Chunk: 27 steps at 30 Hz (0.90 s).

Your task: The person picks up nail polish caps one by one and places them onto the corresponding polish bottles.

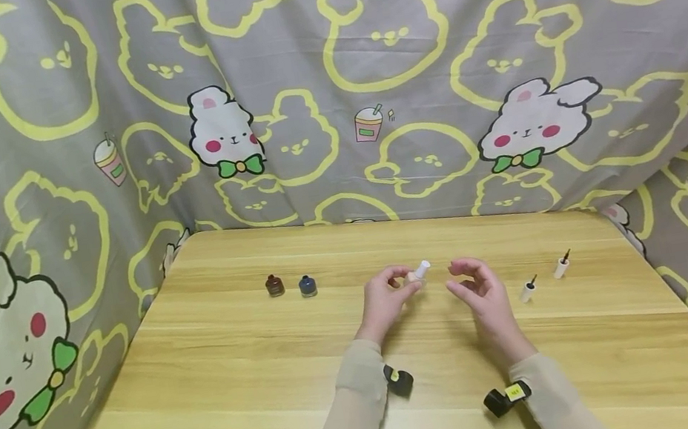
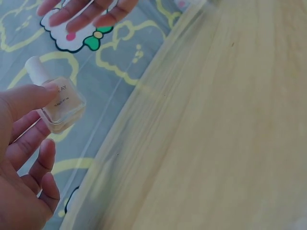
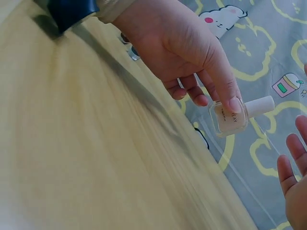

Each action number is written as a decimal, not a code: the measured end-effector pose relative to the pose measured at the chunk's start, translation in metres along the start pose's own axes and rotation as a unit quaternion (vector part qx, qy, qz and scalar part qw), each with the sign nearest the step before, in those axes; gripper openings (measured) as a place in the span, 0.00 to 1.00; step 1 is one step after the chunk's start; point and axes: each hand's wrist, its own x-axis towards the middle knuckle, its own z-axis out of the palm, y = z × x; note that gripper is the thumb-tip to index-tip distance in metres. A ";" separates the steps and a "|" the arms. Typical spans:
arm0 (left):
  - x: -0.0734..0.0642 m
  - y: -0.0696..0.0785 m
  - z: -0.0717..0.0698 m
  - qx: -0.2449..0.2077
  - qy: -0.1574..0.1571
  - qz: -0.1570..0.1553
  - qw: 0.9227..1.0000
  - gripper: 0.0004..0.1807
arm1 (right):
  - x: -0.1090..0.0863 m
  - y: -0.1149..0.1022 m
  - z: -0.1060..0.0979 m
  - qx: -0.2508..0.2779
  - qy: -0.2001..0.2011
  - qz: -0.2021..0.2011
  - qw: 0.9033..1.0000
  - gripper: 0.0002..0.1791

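Note:
Between thumb and fingers my left hand (image 1: 387, 300) pinches a small nail polish bottle (image 2: 67, 106) of clear square glass with pale pink polish. Its white cap (image 3: 260, 106) is on, tilted up and to the right in the head view. Across from it, my right hand (image 1: 484, 296) holds nothing; its fingers are loosely bent and apart from the cap. In the right wrist view the fingers of this right hand (image 3: 296, 167) show at the right edge. Both hands are raised over the wooden table (image 1: 262, 377).
Left of the hands stand a dark red polish bottle (image 1: 274, 285) and a dark blue polish bottle (image 1: 307, 286), both uncapped. On the right, two white caps (image 1: 527, 292) stand with their dark brushes pointing up. A patterned curtain (image 1: 291, 50) surrounds the table's back and sides.

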 end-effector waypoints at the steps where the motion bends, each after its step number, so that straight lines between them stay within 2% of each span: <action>1: 0.000 0.000 0.000 -0.001 0.001 0.000 1.000 0.15 | -0.001 0.000 -0.001 -0.002 0.001 -0.003 1.000 0.21; 11: 0.002 -0.001 -0.002 -0.007 0.011 0.004 1.000 0.14 | -0.016 -0.005 -0.016 -0.002 -0.015 -0.031 0.999 0.20; 22: 0.005 -0.001 -0.002 -0.010 0.024 -0.002 1.000 0.14 | -0.031 -0.011 -0.041 0.006 -0.039 -0.098 0.994 0.18; 27: 0.008 -0.001 -0.001 -0.014 0.023 -0.001 1.000 0.15 | -0.037 -0.011 -0.056 0.008 -0.035 -0.094 0.995 0.17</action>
